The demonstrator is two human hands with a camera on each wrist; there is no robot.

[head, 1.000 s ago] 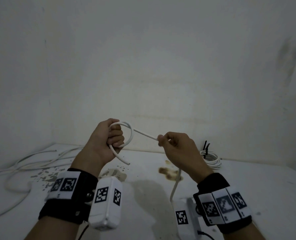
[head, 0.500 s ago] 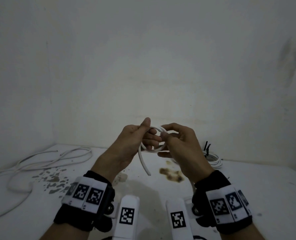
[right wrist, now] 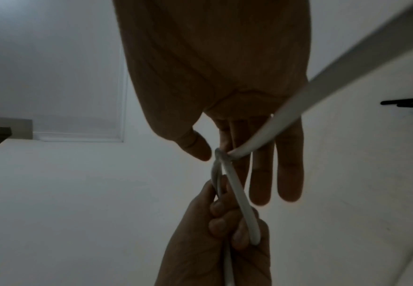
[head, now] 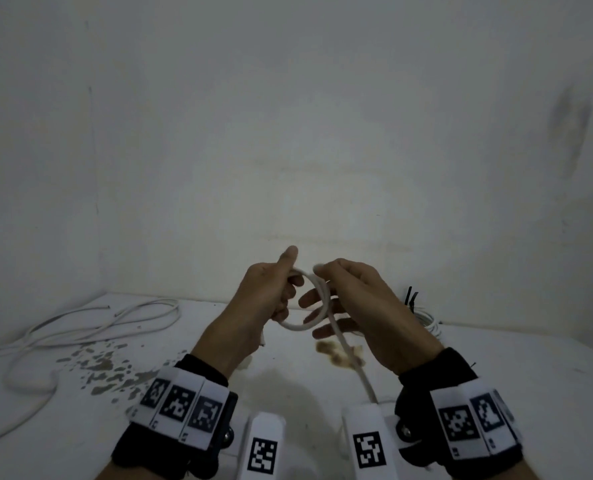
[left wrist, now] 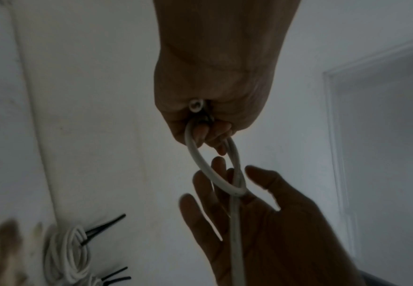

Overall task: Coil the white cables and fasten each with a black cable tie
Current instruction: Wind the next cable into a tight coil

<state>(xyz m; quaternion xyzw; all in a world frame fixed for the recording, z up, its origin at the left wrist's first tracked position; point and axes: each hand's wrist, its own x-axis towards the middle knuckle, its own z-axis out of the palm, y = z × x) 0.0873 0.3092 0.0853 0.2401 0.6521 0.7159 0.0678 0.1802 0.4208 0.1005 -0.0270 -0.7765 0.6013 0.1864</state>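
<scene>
While loose white cables [head: 139, 306] lie on the bench [head: 80, 427] at left, the left grip [head: 263, 296] clenches a small cable loop [head: 324, 296]. The right grip [head: 367, 306], fingers straight, only steadies it. Held so lightly, the stiff loop may spring apart. Tied coils [head: 428, 322] sit far right.

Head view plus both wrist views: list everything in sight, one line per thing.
held cable: one, white, looped between both grips, tail running down past the right wrist.
loose cables: count unclear, white, table's left side.
tied coils: count unclear, white, table's back right.
cable ties: at least two, black, on those coils, tails sticking out.
stain: one, brown, table centre.
table: one, white, under everything.
wristbands: two, black with white tags, one per wrist.
left grip: one, bare, curled round the loop.
right grip: one, bare, fingers straight, cable across them.
</scene>
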